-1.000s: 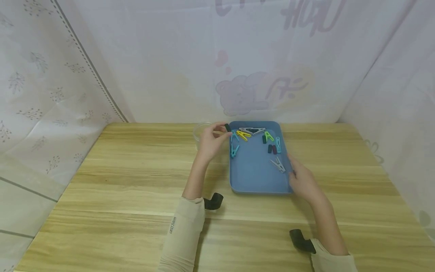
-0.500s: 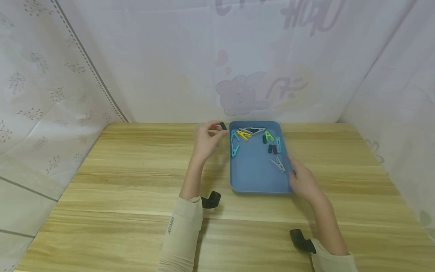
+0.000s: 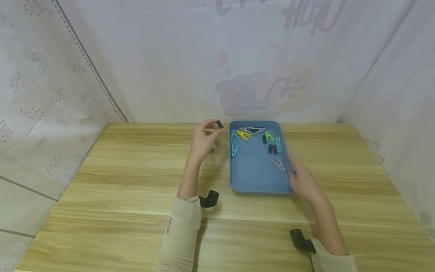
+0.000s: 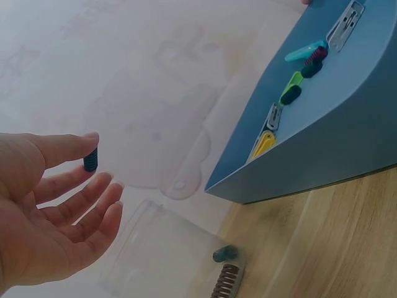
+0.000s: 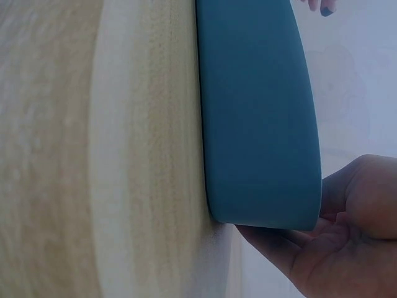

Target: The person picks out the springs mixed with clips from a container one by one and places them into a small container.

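Observation:
My left hand (image 3: 200, 140) pinches a short dark green spring (image 4: 90, 160) between thumb and index finger, its other fingers spread loosely. It hovers left of the blue tray (image 3: 258, 179), above a clear plastic cup (image 4: 164, 248). Inside that cup lie a green spring (image 4: 225, 253) and a brown spring (image 4: 226, 280); in the head view the hand mostly covers it. At the tray's right side, my right hand (image 3: 304, 181) grips the rim, thumb on the wall and fingers underneath.
In the tray are a yellow clothespin (image 3: 243, 135), a lime clothespin (image 3: 269, 136), a grey clothespin (image 3: 278, 165), teal clothespins (image 3: 234, 150) and dark springs (image 3: 270, 149). The tray stands on a wooden table (image 3: 136, 189), with a patterned curtain (image 3: 170, 68) behind it.
My left hand has moved left, away from the tray's far left corner, carrying the green spring over the cup. The right hand and tray have stayed put.

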Demonstrator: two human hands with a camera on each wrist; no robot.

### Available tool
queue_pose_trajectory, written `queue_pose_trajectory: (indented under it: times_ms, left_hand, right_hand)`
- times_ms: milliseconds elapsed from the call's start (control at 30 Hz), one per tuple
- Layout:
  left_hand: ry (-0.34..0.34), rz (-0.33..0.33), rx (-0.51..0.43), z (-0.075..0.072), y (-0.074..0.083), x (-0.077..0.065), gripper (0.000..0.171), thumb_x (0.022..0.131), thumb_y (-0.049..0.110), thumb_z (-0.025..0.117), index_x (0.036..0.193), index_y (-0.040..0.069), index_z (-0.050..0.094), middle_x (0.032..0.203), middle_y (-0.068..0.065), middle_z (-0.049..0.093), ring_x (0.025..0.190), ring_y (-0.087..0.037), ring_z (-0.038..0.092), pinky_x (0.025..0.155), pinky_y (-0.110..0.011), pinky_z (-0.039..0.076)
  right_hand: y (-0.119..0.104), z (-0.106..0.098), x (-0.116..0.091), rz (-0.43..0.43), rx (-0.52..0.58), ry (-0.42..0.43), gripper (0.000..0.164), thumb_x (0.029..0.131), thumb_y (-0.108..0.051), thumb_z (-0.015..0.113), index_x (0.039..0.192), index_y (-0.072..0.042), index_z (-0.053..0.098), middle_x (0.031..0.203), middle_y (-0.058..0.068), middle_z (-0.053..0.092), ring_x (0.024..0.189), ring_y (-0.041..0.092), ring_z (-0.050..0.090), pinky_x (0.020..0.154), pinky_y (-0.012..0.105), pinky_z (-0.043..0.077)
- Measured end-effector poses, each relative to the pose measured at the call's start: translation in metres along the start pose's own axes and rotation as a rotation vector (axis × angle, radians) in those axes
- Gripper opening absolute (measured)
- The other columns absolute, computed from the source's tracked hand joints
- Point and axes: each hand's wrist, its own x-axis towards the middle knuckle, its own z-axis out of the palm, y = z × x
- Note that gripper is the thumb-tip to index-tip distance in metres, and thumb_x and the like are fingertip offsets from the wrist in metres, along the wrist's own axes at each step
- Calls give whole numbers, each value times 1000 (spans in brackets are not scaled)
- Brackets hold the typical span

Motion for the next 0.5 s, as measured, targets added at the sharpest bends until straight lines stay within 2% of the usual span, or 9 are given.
queue_pose_trajectory:
  times_ms: [233, 500]
  left_hand:
    - [7, -15, -15, -5, 0, -1, 39, 93, 19, 72, 129, 5, 64, 110, -14, 67, 100, -34, 66, 82, -39, 55]
    - [27, -20, -26, -10, -1, -1, 38, 93, 17, 72, 128, 4, 65, 110, -13, 67, 98, -32, 65, 80, -37, 53]
  right_hand:
    - [0, 0, -1, -12, 3, 0, 61, 99, 4, 36, 155, 10, 12, 158, 36, 17, 144, 55, 18, 115, 65, 21]
    - [-1, 0, -1, -14, -1, -2, 61, 99, 4, 35, 154, 11, 12, 158, 36, 16, 144, 55, 17, 115, 65, 21]
